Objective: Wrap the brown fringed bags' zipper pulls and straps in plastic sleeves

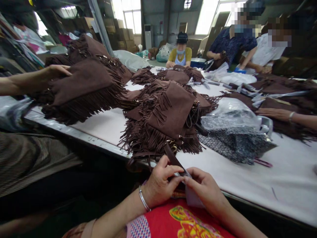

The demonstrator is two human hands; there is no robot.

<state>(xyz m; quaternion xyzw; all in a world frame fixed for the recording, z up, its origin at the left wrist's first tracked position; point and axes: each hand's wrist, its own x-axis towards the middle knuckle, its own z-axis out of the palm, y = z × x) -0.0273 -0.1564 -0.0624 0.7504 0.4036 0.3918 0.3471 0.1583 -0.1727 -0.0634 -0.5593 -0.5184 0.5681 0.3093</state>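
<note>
Just off the table's near edge, my left hand (162,180) pinches a dark brown strap (173,158) between thumb and fingers. My right hand (206,186) meets it there, its thumb and fingers closed on a pale translucent wrap (194,197) around the strap's lower end. The strap runs up toward gold-coloured metal clips at the edge of a pile of brown fringed bags (172,109). A silver bangle circles my left wrist. Both hands are above a red patterned cloth (163,219) on my lap.
A larger stack of fringed bags (83,82) lies left, touched by another person's hand. A plastic-wrapped black-and-white speckled item (235,142) rests right of the pile on the white table (260,185). Another hand rests on brown bags at right. Several people are around the table.
</note>
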